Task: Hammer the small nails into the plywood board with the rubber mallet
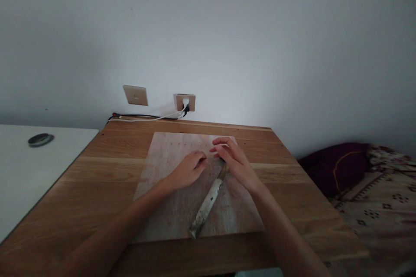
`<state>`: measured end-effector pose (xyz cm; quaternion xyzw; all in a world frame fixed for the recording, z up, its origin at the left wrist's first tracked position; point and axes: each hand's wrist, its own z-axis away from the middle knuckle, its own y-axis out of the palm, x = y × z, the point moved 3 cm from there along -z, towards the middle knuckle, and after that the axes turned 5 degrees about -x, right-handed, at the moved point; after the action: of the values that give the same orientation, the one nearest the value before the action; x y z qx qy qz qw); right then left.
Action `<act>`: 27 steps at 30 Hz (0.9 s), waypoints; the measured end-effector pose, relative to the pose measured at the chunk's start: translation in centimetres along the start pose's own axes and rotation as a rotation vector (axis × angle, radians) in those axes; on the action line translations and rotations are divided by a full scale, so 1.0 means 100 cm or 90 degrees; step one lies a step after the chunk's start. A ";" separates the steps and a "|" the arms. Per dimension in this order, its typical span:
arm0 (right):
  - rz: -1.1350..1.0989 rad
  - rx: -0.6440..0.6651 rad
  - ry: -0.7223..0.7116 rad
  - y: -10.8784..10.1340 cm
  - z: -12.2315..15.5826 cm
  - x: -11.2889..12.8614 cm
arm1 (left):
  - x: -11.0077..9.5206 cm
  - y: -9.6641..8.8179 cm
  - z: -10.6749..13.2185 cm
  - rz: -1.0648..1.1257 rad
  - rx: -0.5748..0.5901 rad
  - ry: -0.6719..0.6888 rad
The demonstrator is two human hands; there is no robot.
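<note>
A pale wooden cutting board lies on a brown wooden table. Both my hands rest on the board near its far middle. My left hand has its fingers curled and pinched together at the tips. My right hand is beside it, fingers bent and close to the left fingertips; what they pinch is too small to make out. A worn knife lies diagonally on the board, its handle end hidden under my right hand and its blade pointing at the board's near edge.
A white table adjoins on the left with a small round dark lid on it. The wall behind holds a switch plate and a socket with a white cable. Patterned fabric and a dark cushion lie at the right.
</note>
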<state>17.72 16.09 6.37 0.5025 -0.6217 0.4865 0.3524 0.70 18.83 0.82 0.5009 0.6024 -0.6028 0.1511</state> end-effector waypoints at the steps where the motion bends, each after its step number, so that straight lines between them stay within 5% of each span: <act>1: 0.010 -0.002 0.001 -0.004 0.008 -0.001 | -0.002 0.000 0.004 -0.029 0.012 0.030; 6: 0.112 -0.046 0.006 -0.030 0.053 -0.014 | -0.013 -0.013 0.027 -0.120 0.091 0.110; 10: 0.323 -0.137 -0.023 -0.057 0.098 -0.039 | -0.026 -0.031 0.066 -0.267 0.100 0.111; 14: 0.553 -0.128 -0.020 -0.066 0.140 -0.070 | -0.026 -0.052 0.118 -0.433 -0.015 0.059; 18: 0.613 -0.123 -0.006 -0.061 0.156 -0.084 | -0.009 -0.066 0.166 -0.487 -0.148 0.087; 22: 0.592 -0.119 -0.025 -0.049 0.148 -0.080 | 0.019 -0.074 0.200 -0.521 -0.166 0.112; 27: 0.573 -0.096 -0.062 -0.019 0.137 -0.071 | 0.050 -0.098 0.222 -0.564 -0.180 0.036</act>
<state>22.04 4.89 -3.57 0.1777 -0.8278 0.5201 0.1122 -18.64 3.73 -2.50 0.1861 0.8383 -0.5075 -0.0706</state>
